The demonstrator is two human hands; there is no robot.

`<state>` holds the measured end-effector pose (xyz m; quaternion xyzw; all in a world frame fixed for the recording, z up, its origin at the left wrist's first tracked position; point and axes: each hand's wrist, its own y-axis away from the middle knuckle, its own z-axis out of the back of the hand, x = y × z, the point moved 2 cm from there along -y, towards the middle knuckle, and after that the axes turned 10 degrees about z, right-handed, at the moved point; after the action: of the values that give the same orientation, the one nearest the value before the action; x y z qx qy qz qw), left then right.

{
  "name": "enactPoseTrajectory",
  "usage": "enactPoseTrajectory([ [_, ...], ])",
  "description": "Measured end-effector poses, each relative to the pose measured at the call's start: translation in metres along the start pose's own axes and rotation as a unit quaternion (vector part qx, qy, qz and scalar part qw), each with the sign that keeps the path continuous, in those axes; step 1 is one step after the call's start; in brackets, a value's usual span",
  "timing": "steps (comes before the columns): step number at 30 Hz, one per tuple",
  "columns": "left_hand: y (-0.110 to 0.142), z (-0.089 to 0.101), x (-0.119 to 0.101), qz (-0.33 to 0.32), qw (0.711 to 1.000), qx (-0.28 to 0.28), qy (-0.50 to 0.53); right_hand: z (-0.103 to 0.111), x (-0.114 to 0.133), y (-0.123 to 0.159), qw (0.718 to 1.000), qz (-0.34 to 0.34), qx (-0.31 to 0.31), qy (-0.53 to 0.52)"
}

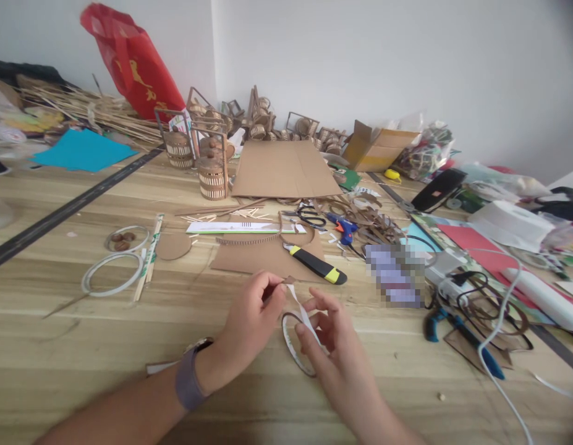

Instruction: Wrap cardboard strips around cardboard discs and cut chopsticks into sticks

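My left hand (256, 315) pinches the end of a narrow paper strip (293, 294), brown on one face and white on the other. From there the strip runs down to my right hand (335, 343), where thumb and curved fingers close around it. Below the strip, beside my right thumb, is a thin dark-edged ring (290, 351) with a pale inside. Whether ring and strip are one piece I cannot tell. Just beyond my hands lies a black and yellow utility knife (316, 264) on a cardboard sheet (230, 256).
Pale rings (112, 273) lie at left. Small slatted baskets (212, 176) with tall handles stand behind, near a large cardboard sheet (286, 170). A blue glue gun (344, 228), scissors (311, 216), blue-handled pliers (476, 346) and a white cable (492, 334) lie to the right.
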<state>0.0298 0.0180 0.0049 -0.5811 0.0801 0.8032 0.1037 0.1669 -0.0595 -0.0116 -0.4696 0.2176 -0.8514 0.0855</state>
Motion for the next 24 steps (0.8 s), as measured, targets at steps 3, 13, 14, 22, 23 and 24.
enactPoseTrajectory([
  [3,-0.002,0.002,-0.002,-0.003,1.0,-0.006,0.002,0.011,-0.002,-0.006,0.999,-0.031,0.011,0.027],
  [13,-0.003,0.005,-0.003,-0.085,0.994,-0.03,-0.061,0.032,0.004,-0.023,0.974,-0.032,0.176,0.142],
  [14,-0.003,0.006,-0.002,-0.092,0.993,-0.031,-0.069,0.032,0.006,-0.024,0.973,-0.025,0.181,0.144],
  [22,-0.01,0.008,0.003,-0.109,0.987,-0.03,-0.11,0.042,0.022,-0.025,0.968,0.063,0.137,0.2],
  [23,-0.01,0.007,0.003,-0.104,0.988,-0.025,-0.115,0.042,0.023,-0.024,0.965,0.085,0.129,0.211],
  [24,-0.009,0.007,0.002,-0.096,0.989,-0.018,-0.115,0.042,0.024,-0.023,0.961,0.108,0.122,0.222],
])
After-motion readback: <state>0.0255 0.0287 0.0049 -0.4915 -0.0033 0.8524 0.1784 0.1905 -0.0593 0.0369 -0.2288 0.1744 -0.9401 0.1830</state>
